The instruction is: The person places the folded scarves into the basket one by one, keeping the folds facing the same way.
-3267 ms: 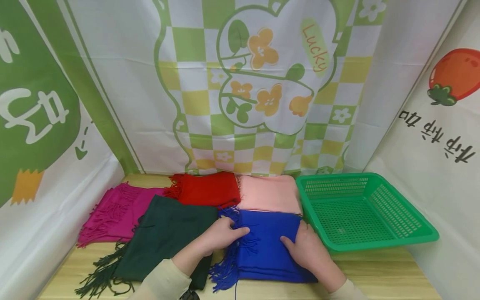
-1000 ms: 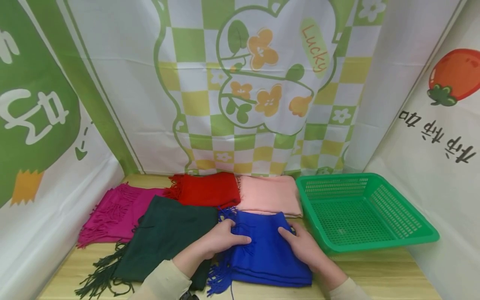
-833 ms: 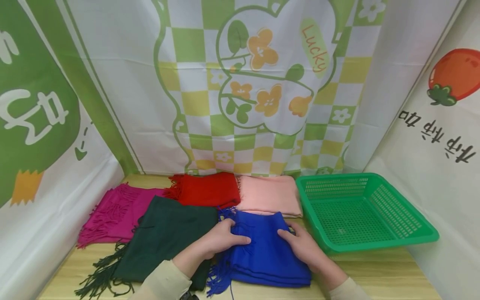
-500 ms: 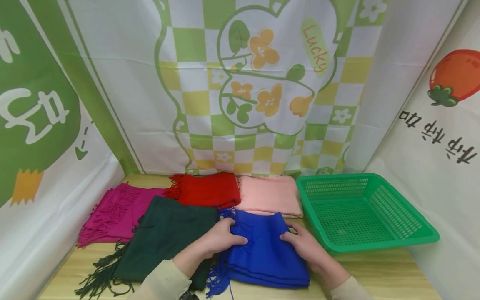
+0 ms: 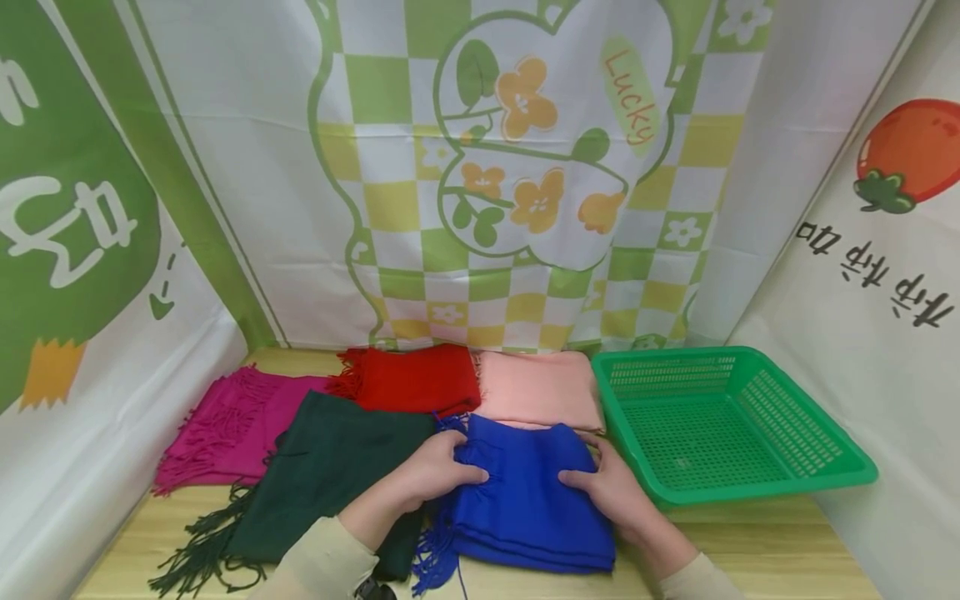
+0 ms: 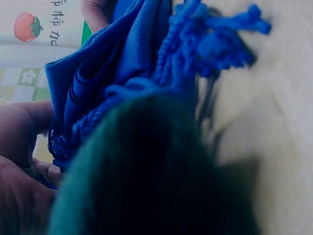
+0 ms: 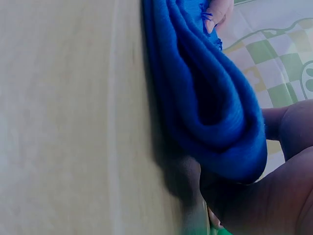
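Observation:
A folded blue scarf (image 5: 525, 492) with tassels lies near the front of the wooden table (image 5: 750, 550). My left hand (image 5: 438, 468) grips its left side, fingers curled into bunched cloth by the fringe. My right hand (image 5: 607, 487) grips its right edge, thumb on top. In the left wrist view the blue scarf (image 6: 122, 58) and its fringe lie past the dark green scarf (image 6: 151, 176). The right wrist view shows the blue scarf's (image 7: 205, 103) stacked folds on the table, with my thumb beside them.
A dark green scarf (image 5: 330, 483) lies left of the blue one, a magenta scarf (image 5: 225, 425) further left. A red scarf (image 5: 412, 379) and a pink scarf (image 5: 536, 387) lie behind. A green plastic basket (image 5: 825, 487), nothing in it, stands at the right. Printed cloth walls enclose the table.
Both hands have pushed the blue scarf's sides inward, so it is narrower and more bunched. The tassels on its top have been tucked in. The other scarves and the basket have not moved.

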`<state>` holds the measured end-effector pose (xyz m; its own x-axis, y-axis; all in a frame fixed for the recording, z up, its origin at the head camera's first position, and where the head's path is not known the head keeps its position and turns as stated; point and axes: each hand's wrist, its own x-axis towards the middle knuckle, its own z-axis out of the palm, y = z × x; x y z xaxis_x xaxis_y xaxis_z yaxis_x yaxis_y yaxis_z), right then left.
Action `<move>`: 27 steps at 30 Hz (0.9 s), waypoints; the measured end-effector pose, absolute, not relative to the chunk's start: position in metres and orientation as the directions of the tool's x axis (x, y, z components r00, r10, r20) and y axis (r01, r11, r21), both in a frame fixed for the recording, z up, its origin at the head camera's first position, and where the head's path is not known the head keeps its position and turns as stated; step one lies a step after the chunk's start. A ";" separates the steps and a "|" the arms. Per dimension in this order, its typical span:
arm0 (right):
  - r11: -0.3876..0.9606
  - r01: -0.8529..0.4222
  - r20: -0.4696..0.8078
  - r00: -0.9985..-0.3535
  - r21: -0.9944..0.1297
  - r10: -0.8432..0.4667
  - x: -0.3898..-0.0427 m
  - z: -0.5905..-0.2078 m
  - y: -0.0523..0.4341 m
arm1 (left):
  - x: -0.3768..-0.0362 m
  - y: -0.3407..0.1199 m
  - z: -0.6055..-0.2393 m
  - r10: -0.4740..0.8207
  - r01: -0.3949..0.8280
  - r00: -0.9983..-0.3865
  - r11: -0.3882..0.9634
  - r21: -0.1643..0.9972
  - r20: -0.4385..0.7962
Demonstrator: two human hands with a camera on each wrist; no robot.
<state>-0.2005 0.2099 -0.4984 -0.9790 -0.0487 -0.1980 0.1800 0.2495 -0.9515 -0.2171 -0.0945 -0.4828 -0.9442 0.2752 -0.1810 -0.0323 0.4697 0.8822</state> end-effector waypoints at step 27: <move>0.272 0.199 -0.223 -0.973 -0.941 -0.059 -0.200 -0.496 0.211 | -0.219 -0.104 -0.476 0.226 -0.038 -0.962 0.437 0.898 -0.151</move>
